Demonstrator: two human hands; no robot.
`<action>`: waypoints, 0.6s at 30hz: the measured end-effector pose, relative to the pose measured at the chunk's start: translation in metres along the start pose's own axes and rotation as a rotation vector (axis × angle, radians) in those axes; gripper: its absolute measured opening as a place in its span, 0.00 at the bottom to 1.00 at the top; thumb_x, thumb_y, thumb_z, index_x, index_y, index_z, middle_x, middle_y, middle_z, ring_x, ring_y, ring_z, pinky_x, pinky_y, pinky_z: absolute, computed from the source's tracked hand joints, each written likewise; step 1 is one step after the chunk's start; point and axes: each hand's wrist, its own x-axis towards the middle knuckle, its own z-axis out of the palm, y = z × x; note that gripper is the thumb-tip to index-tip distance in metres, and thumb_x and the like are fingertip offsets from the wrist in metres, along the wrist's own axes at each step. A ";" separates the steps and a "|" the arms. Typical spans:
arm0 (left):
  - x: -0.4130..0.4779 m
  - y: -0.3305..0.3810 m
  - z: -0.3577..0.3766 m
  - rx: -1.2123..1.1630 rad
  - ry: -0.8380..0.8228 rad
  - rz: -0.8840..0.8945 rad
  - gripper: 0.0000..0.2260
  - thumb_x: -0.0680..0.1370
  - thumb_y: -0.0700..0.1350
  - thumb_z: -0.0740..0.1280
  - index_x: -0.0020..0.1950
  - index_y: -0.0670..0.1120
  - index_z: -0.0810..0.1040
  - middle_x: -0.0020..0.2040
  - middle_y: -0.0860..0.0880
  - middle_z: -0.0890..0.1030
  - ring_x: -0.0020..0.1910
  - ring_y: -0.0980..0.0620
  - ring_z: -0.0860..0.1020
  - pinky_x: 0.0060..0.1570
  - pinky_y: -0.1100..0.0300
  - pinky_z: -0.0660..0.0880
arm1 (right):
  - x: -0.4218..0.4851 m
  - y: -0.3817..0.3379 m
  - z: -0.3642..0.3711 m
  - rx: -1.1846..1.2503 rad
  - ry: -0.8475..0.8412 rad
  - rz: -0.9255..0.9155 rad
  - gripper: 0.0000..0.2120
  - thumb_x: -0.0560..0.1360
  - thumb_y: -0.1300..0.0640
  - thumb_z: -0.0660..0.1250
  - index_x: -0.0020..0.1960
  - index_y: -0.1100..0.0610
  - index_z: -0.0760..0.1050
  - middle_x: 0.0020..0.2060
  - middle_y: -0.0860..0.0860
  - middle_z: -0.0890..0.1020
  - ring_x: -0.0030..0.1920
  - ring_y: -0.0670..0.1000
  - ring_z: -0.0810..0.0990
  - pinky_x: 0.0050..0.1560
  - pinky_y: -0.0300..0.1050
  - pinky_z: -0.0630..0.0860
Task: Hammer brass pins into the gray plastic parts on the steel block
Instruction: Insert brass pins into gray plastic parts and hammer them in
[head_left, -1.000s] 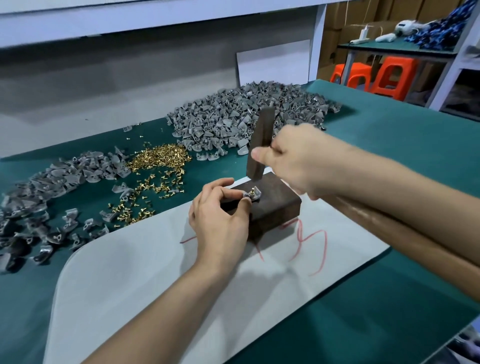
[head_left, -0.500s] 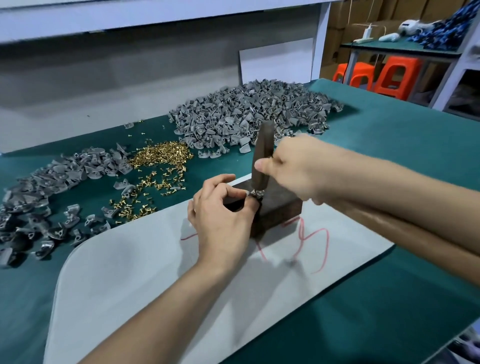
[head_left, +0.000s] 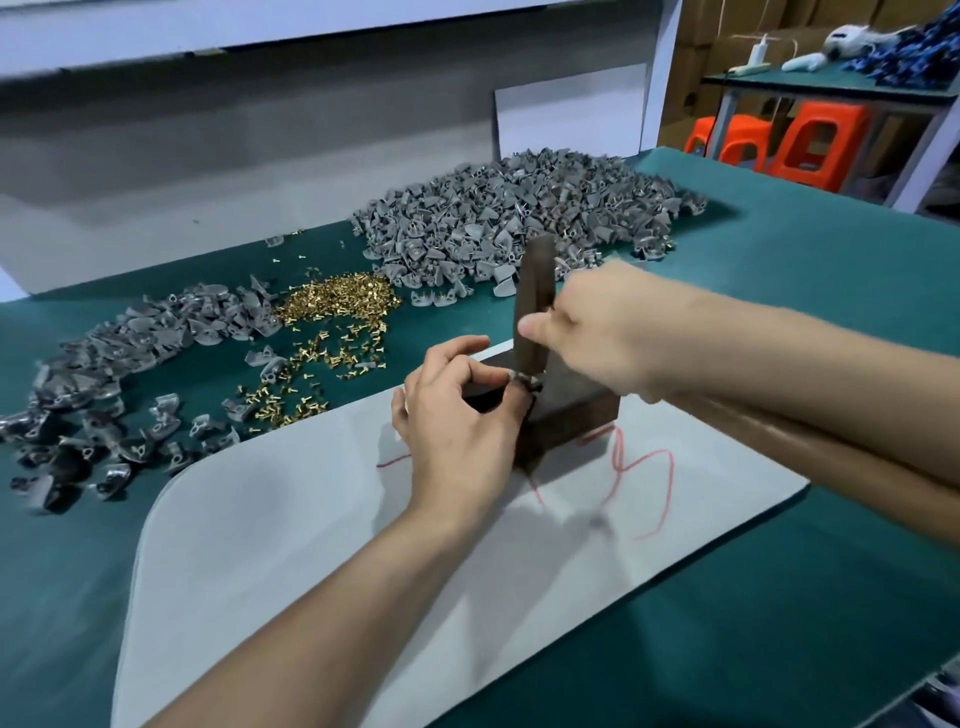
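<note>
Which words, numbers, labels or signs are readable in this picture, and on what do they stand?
None can be read.
The red pen marks on the pale mat are a loose scrawl, no clear letter or number.
The cardboard boxes behind show no legible print.

The gray part (head_left: 523, 382) on the steel block (head_left: 569, 415) is mostly hidden behind the left hand (head_left: 457, 421)

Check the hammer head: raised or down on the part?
Down: the hammer head stands upright, its lower end on the gray part the left hand pinches on the steel block.
</note>
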 end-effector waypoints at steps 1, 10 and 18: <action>-0.001 0.000 0.000 -0.006 0.001 0.001 0.09 0.71 0.39 0.72 0.34 0.51 0.77 0.53 0.61 0.75 0.60 0.54 0.72 0.67 0.44 0.62 | 0.001 0.001 -0.001 0.002 0.013 -0.002 0.23 0.80 0.45 0.55 0.30 0.56 0.64 0.17 0.52 0.69 0.12 0.46 0.68 0.20 0.39 0.64; 0.001 -0.005 -0.001 0.005 0.000 -0.006 0.10 0.71 0.40 0.72 0.33 0.52 0.77 0.52 0.67 0.74 0.59 0.59 0.70 0.68 0.46 0.61 | 0.004 0.008 -0.008 0.078 0.063 0.037 0.21 0.80 0.47 0.55 0.35 0.59 0.70 0.18 0.51 0.71 0.16 0.49 0.70 0.15 0.37 0.63; 0.003 -0.005 0.000 -0.003 0.003 0.007 0.09 0.71 0.40 0.73 0.34 0.51 0.79 0.53 0.65 0.75 0.60 0.56 0.72 0.67 0.46 0.63 | 0.006 0.001 -0.002 0.150 0.006 0.079 0.23 0.82 0.51 0.54 0.28 0.53 0.63 0.17 0.52 0.71 0.13 0.48 0.69 0.15 0.40 0.64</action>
